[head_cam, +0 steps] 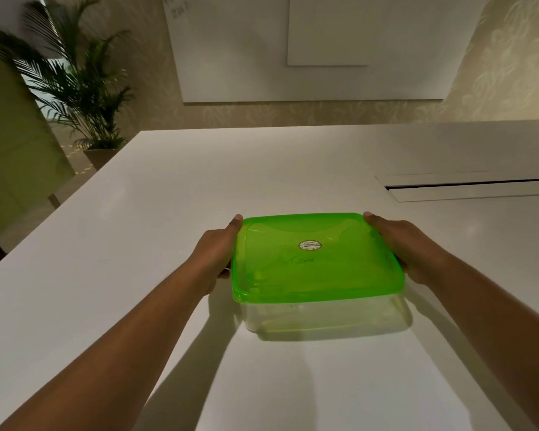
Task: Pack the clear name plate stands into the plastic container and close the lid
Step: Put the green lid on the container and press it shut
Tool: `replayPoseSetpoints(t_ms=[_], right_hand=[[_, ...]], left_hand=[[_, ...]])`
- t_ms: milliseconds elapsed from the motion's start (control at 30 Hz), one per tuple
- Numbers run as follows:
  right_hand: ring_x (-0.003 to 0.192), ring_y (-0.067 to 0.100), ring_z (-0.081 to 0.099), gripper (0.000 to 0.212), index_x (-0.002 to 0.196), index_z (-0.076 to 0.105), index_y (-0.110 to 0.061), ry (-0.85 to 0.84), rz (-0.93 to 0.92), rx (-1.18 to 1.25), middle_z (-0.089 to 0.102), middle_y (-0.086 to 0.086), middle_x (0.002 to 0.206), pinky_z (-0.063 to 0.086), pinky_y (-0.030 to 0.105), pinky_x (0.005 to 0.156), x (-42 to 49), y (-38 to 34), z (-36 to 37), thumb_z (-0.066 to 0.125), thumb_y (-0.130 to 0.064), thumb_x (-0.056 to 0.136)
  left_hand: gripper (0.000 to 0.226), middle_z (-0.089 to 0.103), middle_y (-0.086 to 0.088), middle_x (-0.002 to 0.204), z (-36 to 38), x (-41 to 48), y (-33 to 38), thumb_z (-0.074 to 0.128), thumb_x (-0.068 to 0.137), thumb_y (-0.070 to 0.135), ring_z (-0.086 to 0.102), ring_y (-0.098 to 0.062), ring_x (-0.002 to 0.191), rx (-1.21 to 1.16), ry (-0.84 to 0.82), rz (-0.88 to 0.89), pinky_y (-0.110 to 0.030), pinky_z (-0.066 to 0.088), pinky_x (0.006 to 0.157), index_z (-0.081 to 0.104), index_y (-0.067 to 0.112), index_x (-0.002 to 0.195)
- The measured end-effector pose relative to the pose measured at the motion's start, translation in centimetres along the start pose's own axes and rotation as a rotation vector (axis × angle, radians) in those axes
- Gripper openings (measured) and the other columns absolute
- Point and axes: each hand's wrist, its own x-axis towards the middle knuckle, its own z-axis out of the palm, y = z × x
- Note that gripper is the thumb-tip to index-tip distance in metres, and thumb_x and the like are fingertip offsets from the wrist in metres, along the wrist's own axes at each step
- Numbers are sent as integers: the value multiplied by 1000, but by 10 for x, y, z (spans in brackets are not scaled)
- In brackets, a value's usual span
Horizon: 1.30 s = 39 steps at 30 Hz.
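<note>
A clear plastic container [321, 315] stands on the white table [137, 244], and its translucent green lid [316, 259] lies on top with a small oval sticker in the middle. My left hand [213, 253] grips the container's left side under the lid rim, thumb along the edge. On the opposite side my right hand [405, 244] holds the right edge the same way. Pale shapes show faintly through the clear wall; I cannot make out the name plate stands.
A long cable slot with a flap [467, 186] is set into the table at the right. A potted palm [75, 88] stands on the floor beyond the table's far left corner. White panels hang on the wall behind.
</note>
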Motion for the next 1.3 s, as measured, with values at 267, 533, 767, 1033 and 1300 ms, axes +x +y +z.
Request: replayPoseSetpoints(t_ms=[267, 533, 767, 1033, 1300], right_hand=[[32, 15, 45, 53, 61, 53, -14, 121, -32, -62, 48, -1, 40, 38, 25, 41, -57, 48, -9, 57, -62, 83], [34, 17, 37, 56, 59, 41, -15, 141, -189, -57, 38, -3, 38, 32, 29, 47, -74, 57, -1, 57, -66, 77], [34, 18, 41, 56, 57, 39, -16, 99, -216, -63, 40, -1, 39, 34, 28, 46, -72, 56, -4, 57, -66, 78], [37, 15, 48, 64, 61, 53, -13, 34, -15, -107, 51, -2, 40, 43, 26, 52, -34, 26, -20, 47, -72, 82], [99, 33, 68, 40, 88, 68, -16, -52, 2, -36, 72, 15, 105, 55, 46, 88, -19, 19, -8, 59, -55, 87]], left_hand=[[59, 36, -3, 43, -2, -78, -51, 46, 90, 66, 36, -15, 33, 117, 177, 302, -21, 31, 39, 40, 18, 55], [53, 36, -13, 57, 11, -92, -58, 52, 93, 55, 33, -23, 54, -13, 241, 307, -38, 28, 57, 46, 11, 64], [59, 35, -12, 55, 13, -89, -57, 55, 94, 47, 33, -18, 47, -46, 241, 293, -32, 29, 50, 42, -1, 64], [59, 60, -11, 62, -6, -50, -24, 52, 87, 63, 55, -23, 47, 80, 84, 67, -24, 40, 48, 66, 6, 79], [32, 74, -12, 99, -2, -36, -16, 59, 93, 50, 72, -29, 84, -98, -15, 26, -29, 58, 55, 68, 21, 89]])
